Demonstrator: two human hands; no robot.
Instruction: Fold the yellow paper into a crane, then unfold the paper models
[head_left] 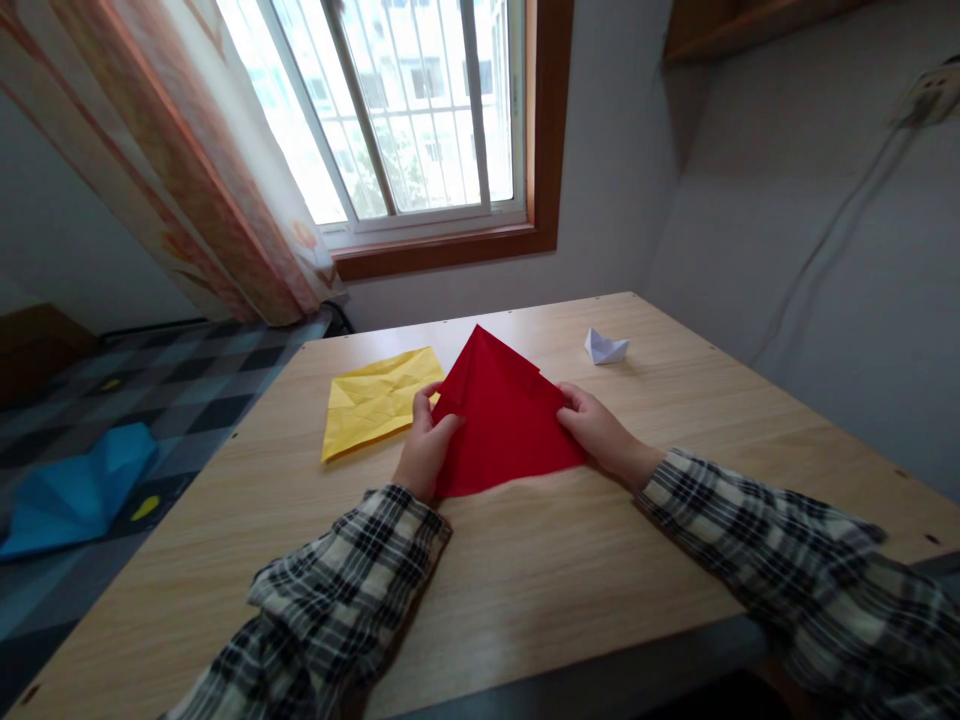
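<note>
A red sheet of paper [504, 415], folded into a triangle with its tip pointing away from me, lies on the wooden table [525, 570]. My left hand [426, 445] grips its left edge, fingers curled over the paper. My right hand [600, 430] pinches its right edge. Both arms wear plaid sleeves. A creased yellow sheet [379, 400] lies flat just left of the red one, partly behind my left hand.
A small white folded paper boat [604, 347] sits at the far right of the table. A blue folded paper [79, 490] lies on the checkered bedding to the left. A window and curtain are behind the table; a wall stands close on the right.
</note>
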